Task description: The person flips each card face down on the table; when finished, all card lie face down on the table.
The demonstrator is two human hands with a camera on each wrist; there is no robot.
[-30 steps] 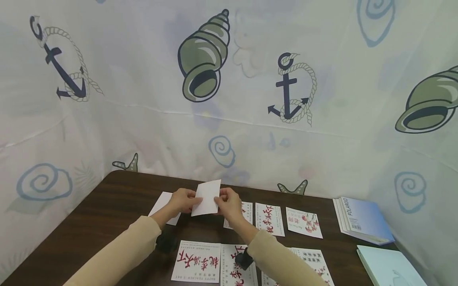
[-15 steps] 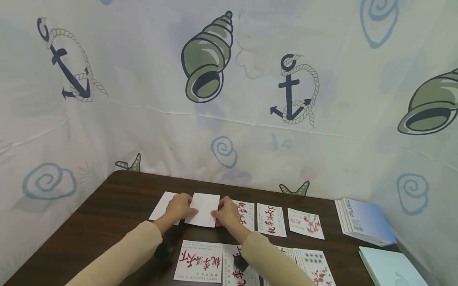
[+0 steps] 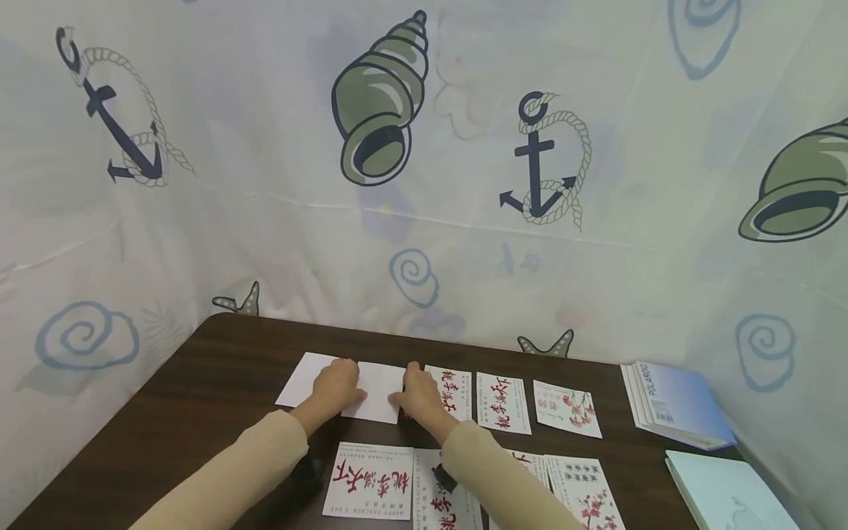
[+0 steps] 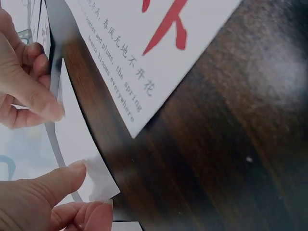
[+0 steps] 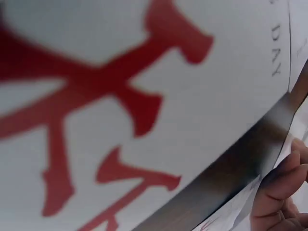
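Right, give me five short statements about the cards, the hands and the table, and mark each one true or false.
1. Both hands touch the blank white card. True: the left hand is at its left edge, the right hand at its right edge.
2. The blank white card is held up in the air. False: it lies flat on the table.
3. A blue booklet marked POLAROID lies at the table's right side. True.
4. Every card on the table is blank. False: several, such as the red-lettered card, carry red characters.
5. The table is white. False: it is dark brown wood.
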